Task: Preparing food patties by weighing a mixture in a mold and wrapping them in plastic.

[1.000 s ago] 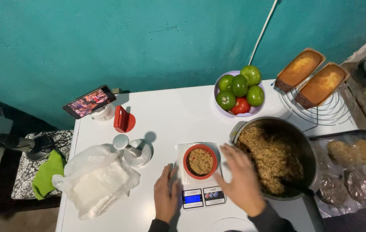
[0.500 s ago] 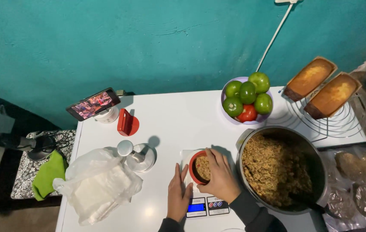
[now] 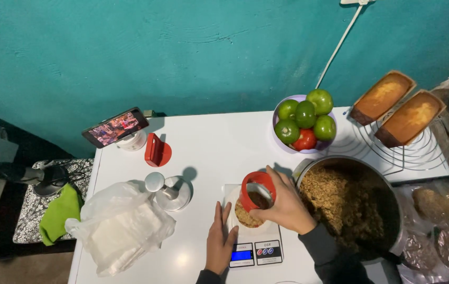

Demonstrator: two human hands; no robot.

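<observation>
White table (image 3: 219, 142) against teal wall (image 3: 182, 52); right hand (image 3: 282, 205) grip around red ring mould (image 3: 256, 190), left hand (image 3: 220, 242) flat.

A red ring mould (image 3: 256, 190) is showing against the white desk (image 3: 219, 142), brown crumbly mix (image 3: 340, 202) is filling the dark pot (image 3: 393, 210), green fruit (image 3: 306, 113) is crowding one red tomato (image 3: 304, 141), and a lime-green cloth (image 3: 58, 213) is lying on black-and-white patterned fabric (image 3: 27, 221).
</observation>
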